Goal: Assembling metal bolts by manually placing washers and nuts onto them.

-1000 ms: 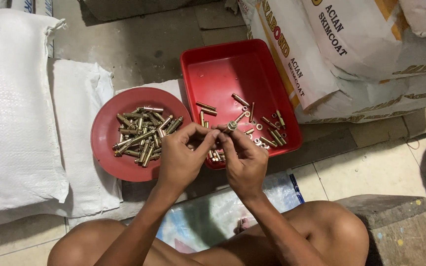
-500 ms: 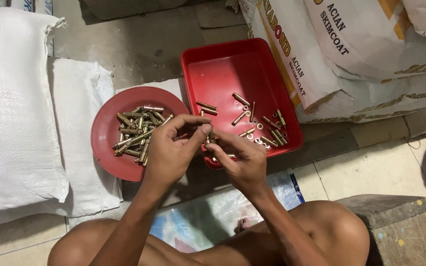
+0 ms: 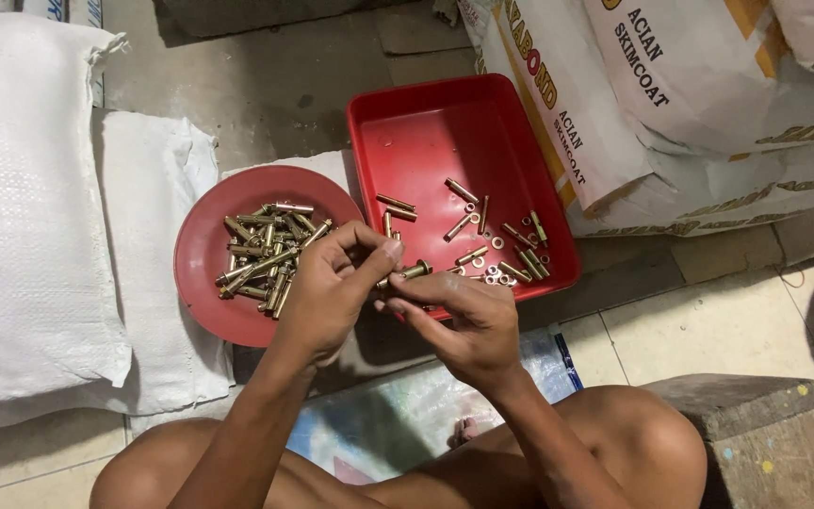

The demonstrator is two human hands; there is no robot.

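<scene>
Both my hands meet in front of me over the near edge of a red rectangular tray (image 3: 431, 132). My left hand (image 3: 327, 287) and my right hand (image 3: 459, 320) pinch a single brass-coloured bolt (image 3: 407, 273) between their fingertips, held roughly level. The tray holds several loose brass bolts, sleeves and small washers (image 3: 506, 250) near its front right. To the left, a round red plate (image 3: 204, 283) carries a heap of several assembled brass bolts (image 3: 266, 254).
White woven sacks (image 3: 30, 217) lie at the left, printed paper sacks (image 3: 671, 104) are stacked at the right. My bare knees are at the bottom, with a printed plastic sheet (image 3: 398, 415) on the floor and a concrete block (image 3: 765, 443) at the lower right.
My hands have drawn slightly back toward me from the tray, still working the same bolt between the fingertips. Plate and tray have not moved.
</scene>
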